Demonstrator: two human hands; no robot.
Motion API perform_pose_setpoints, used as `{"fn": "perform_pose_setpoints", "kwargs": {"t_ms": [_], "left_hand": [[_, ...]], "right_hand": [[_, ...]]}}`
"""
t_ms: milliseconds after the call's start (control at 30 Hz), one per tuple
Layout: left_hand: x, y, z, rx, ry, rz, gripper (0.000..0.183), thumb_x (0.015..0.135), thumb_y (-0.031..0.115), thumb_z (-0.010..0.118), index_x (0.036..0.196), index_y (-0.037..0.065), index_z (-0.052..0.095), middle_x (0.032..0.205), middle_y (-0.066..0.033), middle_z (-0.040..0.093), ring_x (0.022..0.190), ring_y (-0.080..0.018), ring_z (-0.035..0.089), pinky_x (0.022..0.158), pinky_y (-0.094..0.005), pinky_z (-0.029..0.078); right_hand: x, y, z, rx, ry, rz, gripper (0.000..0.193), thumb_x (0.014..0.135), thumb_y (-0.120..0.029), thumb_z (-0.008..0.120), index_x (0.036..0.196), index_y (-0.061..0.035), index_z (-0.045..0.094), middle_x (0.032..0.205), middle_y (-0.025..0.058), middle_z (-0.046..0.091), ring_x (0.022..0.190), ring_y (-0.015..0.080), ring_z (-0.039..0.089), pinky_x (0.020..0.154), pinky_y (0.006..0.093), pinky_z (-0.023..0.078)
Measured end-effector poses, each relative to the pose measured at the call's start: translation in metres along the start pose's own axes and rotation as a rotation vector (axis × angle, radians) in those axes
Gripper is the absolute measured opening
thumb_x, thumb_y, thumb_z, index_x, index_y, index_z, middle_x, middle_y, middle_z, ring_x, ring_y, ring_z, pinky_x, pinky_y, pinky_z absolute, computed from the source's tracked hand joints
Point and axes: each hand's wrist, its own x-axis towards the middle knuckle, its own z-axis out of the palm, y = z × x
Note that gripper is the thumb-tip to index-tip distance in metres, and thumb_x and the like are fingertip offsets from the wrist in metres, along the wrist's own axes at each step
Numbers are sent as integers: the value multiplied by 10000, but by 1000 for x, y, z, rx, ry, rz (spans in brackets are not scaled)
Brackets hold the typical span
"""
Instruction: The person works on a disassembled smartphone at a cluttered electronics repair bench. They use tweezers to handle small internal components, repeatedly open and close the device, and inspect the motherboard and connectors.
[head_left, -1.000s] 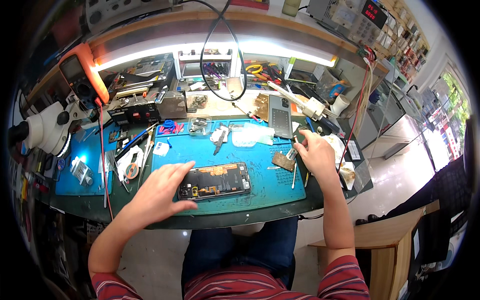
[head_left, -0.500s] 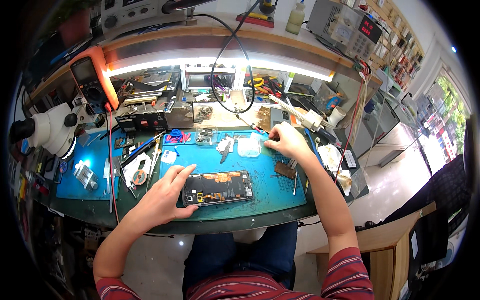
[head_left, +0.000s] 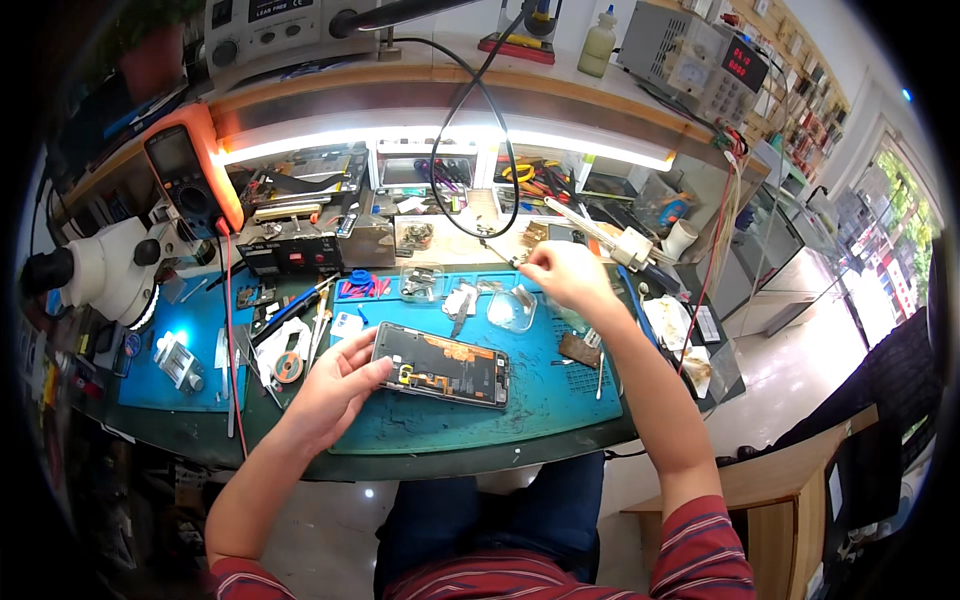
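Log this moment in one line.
left hand: holding opened phone by left end; right hand: at far side of blue mat, near clear plastic box; grip: unclear

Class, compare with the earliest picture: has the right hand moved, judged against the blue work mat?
Yes, leftward: the right hand has gone from the right edge of the blue work mat to near its far edge.
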Motion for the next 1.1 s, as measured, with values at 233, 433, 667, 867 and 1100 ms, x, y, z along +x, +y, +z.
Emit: {"fn": "perform_pose_setpoints", "kwargs": {"t_ms": [233,433,667,867,1100], "left_hand": [[7,-11,12,-148,40,-23,677,991,33,648,1576,59,308,1316,-106,640,1147,-188,664,965,-388,563],[19,-8,9,-66,40,-13,376,1043,117,635,1400,61,531,1211,-49,700,1078,-139,685,932,-363,579],[19,-5,-8,-17,-197,87,328,1017,61,658,1339,18,612,1243,-66,688,1159,-156,649,1030,-341,520],[17,-3,-7,167,-178,171,385,988,36,675,1364,1,602,1234,-78,692,1161,-148,632,1024,-316,504],[18,10,10,64,-73,-40,422,1032,107,603,1428,-11,523,1350,-109,632,1142,-181,667,1019,-356,556]], "right_hand": [[52,-42,32,-181,-277,-10,400,768,-396,792,988,-63,785,970,147,774,953,305,743,844,408,592],[59,-52,24,-135,-386,-53,350,780,-259,788,1002,11,772,1028,187,769,983,311,752,862,413,598],[21,-40,17,101,97,-194,194,849,-167,660,931,-14,747,893,186,735,900,349,726,819,435,579],[-47,-51,-9,583,82,-216,213,923,-160,695,1083,-32,755,840,125,747,766,239,730,726,359,567],[-52,-47,2,819,90,-202,181,960,-98,691,1091,4,761,755,20,692,668,58,601,624,259,507]]}}
